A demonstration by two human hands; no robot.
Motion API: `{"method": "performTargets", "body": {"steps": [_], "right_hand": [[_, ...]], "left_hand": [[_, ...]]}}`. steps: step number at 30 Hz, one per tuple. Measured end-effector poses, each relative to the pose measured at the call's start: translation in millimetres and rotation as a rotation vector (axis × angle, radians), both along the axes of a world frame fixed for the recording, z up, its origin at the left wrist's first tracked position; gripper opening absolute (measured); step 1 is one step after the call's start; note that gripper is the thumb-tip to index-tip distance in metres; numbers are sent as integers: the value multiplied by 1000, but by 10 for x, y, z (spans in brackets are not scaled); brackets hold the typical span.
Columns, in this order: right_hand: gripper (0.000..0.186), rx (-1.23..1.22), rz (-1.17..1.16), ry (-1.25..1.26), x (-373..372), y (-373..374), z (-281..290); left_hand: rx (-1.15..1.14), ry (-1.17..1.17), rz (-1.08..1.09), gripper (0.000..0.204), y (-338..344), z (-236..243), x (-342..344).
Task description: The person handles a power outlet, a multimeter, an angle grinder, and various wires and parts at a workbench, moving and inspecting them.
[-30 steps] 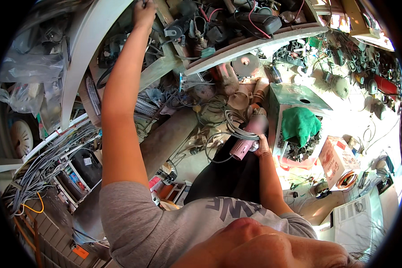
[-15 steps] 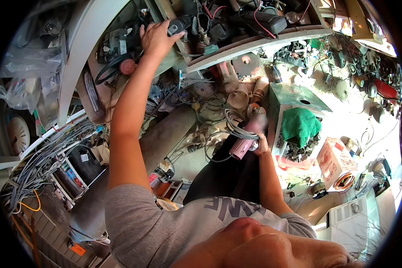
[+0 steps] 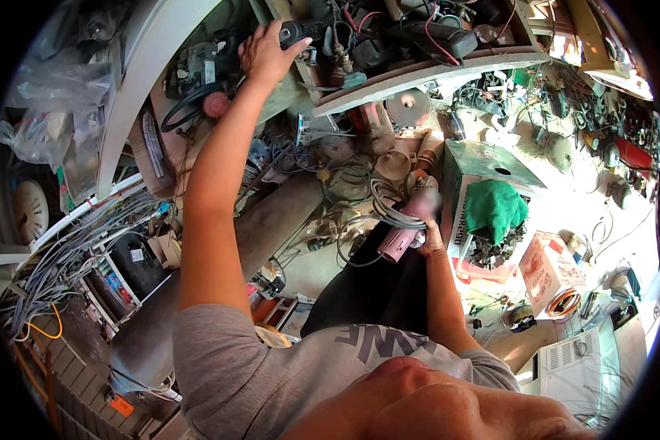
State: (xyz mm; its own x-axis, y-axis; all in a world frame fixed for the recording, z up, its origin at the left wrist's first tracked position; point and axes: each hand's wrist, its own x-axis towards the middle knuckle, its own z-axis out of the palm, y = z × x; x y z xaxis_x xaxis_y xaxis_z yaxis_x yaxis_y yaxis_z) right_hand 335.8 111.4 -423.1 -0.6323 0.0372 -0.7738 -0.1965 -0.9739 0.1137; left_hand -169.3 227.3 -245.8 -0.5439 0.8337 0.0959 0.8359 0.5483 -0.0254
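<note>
My left hand point(image 3: 266, 57) reaches up to the wooden shelf at the top left. Its fingers and thumb close around a black object with a round end point(image 3: 290, 32); its far part is blurred, so I cannot tell its kind. Low in front of me, my right hand point(image 3: 431, 238) grips a pink, tube-shaped power tool point(image 3: 397, 243) with slots near its end. The grey cord point(image 3: 390, 210) is looped in a coil around the tool's body. The tool's upper end is smeared, and most of my right fingers are hidden behind it.
A wooden tray point(image 3: 425, 79) of tools and wires juts out above. Below it lie a grinding disc point(image 3: 409, 108) and tangled cables. To the right are a box with a green cloth point(image 3: 496, 210) over it and a red-and-white carton point(image 3: 551, 273). Grey cables point(image 3: 66, 253) heap up at left.
My left hand has moved slightly upward with the black object, whose round end now faces me more. My right hand and the pink tool stay in place. The view has shifted a little.
</note>
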Motion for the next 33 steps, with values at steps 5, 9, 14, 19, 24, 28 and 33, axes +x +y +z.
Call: {"method": "performTargets", "body": {"steps": [5, 9, 14, 19, 24, 28, 33], "right_hand": [[43, -16, 23, -30, 10, 2, -53], [41, 26, 19, -17, -51, 34, 42], [50, 33, 54, 0, -49, 7, -44], [51, 37, 38, 33, -63, 11, -2], [53, 33, 63, 15, -85, 47, 70], [52, 59, 62, 14, -107, 70, 128], [48, 63, 55, -14, -93, 59, 102]], "left_hand": [[216, -319, -28, 54, -139, 437, -195], [180, -646, -14, 51, -316, 1045, -145], [136, -1059, -104, 53, -546, 1358, -142], [-87, -1383, 6, 56, -669, 1478, -131], [-170, -1416, -111, 52, -697, 1358, -135], [-194, -1474, -134, 57, -707, 1248, -128], [-231, -1556, -100, 59, -760, 1212, -144]]}}
